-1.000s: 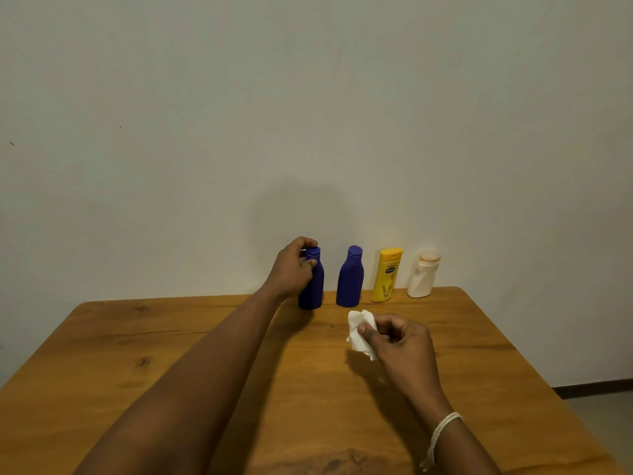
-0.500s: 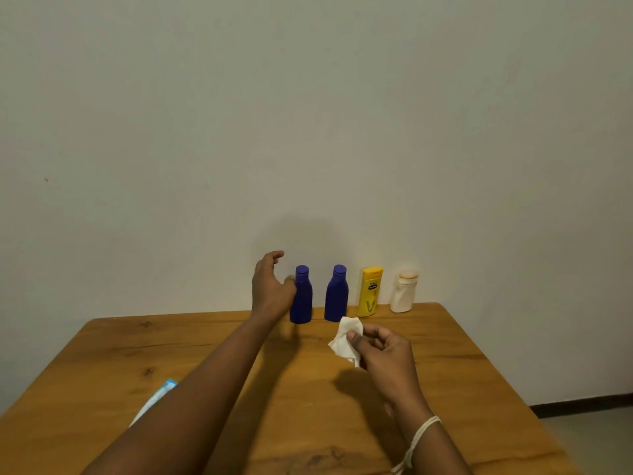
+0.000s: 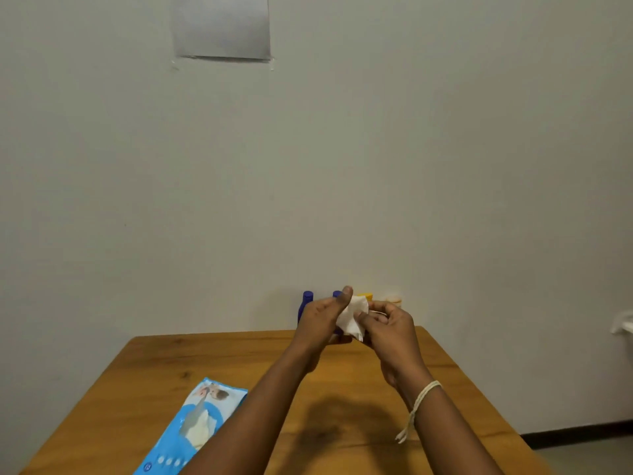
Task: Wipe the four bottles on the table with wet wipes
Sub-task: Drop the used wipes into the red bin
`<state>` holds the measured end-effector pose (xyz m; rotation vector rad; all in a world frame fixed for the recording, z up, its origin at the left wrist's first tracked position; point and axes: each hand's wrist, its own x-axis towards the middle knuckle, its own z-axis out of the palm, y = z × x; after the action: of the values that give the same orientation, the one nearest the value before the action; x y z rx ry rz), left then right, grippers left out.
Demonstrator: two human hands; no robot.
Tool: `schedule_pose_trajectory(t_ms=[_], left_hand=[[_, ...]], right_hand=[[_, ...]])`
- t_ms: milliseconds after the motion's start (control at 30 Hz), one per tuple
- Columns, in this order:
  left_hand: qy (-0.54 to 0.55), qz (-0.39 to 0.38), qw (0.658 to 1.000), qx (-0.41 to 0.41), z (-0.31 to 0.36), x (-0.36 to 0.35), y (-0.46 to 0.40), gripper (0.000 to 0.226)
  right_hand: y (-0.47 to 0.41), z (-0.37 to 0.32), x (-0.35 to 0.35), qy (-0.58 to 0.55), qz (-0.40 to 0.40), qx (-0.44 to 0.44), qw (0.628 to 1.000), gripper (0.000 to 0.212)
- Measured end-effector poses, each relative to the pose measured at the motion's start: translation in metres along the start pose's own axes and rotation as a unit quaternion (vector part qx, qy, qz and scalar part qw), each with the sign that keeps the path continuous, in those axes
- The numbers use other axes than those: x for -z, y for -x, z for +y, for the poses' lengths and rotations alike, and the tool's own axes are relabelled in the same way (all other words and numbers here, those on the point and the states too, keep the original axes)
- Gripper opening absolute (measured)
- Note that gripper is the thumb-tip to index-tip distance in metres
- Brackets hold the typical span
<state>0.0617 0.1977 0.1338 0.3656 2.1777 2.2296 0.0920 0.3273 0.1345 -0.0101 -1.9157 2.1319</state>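
Observation:
Both hands meet above the far half of the wooden table (image 3: pixel 212 358) and hold a crumpled white wet wipe (image 3: pixel 352 318) between them. My left hand (image 3: pixel 320 320) grips its left side, thumb up. My right hand (image 3: pixel 390 325) pinches its right side. Behind the hands, along the wall, stand the bottles, mostly hidden: the left blue bottle (image 3: pixel 306 301), only the cap of the second blue bottle (image 3: pixel 336 294), the yellow bottle's cap (image 3: pixel 365 296), and the top of the white bottle (image 3: pixel 394 299).
A blue wet-wipe pack (image 3: pixel 195 426) lies on the near left of the table with a wipe sticking out of its opening. A grey sheet (image 3: pixel 221 27) is taped to the wall above. A white object (image 3: pixel 623 325) shows at the right edge.
My left hand let go of the left blue bottle and came back to the wipe, which both hands now hold. The view tilted up, and the wipe pack came into sight.

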Motion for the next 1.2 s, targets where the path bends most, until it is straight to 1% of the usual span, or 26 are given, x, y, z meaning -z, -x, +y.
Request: schedule_pose_trajectory(t_ms=[67,167,267,367,433,533,633,767,867,933,1033,1133,1200], left_hand=[[0.009,-0.005,1.000,-0.010,0.005,0.007,0.006,0.039],[0.009,0.015,1.000,-0.009,0.005,0.020,0.004,0.027],[0.019,0.030,0.999,0.005,-0.003,0.033,-0.006,0.024],[0.019,0.043,0.998,0.029,-0.014,0.049,-0.032,0.020],[0.016,0.046,0.998,0.049,-0.015,0.058,-0.053,0.019],[0.034,0.052,0.995,0.076,-0.005,0.064,-0.091,0.018],[0.027,0.054,0.992,0.108,0.009,0.054,-0.117,0.017],[0.026,0.026,0.983,0.179,0.014,0.019,-0.127,0.017],[0.050,-0.011,0.971,0.234,0.010,-0.024,-0.126,0.014],[0.060,-0.026,0.958,0.280,0.004,-0.055,-0.123,0.013],[0.079,-0.050,0.933,0.348,-0.012,-0.112,-0.126,0.013],[0.076,-0.053,0.918,0.385,-0.035,-0.169,-0.132,0.016],[0.050,-0.044,0.917,0.394,-0.052,-0.207,-0.139,0.014]], right_hand=[[0.004,-0.007,-0.005,0.004,-0.010,0.008,1.000,0.019],[-0.001,-0.008,-0.016,0.027,-0.027,0.011,0.999,0.019],[-0.015,0.004,-0.027,0.053,-0.035,0.006,0.998,0.012],[-0.045,0.017,-0.035,0.066,-0.037,-0.015,0.997,0.007],[-0.069,0.017,-0.039,0.074,-0.036,-0.036,0.996,0.008],[-0.109,0.004,-0.045,0.091,-0.030,-0.061,0.993,0.011],[-0.133,-0.011,-0.041,0.108,-0.025,-0.090,0.990,0.011],[-0.142,-0.018,-0.010,0.108,0.000,-0.155,0.982,0.012],[-0.138,-0.013,0.031,0.098,0.036,-0.214,0.971,0.013],[-0.131,-0.007,0.065,0.094,0.067,-0.252,0.961,0.015],[-0.129,0.001,0.124,0.121,0.094,-0.282,0.947,0.018],[-0.136,0.011,0.181,0.135,0.111,-0.302,0.937,0.009],[-0.142,0.021,0.218,0.142,0.122,-0.322,0.928,0.002]])
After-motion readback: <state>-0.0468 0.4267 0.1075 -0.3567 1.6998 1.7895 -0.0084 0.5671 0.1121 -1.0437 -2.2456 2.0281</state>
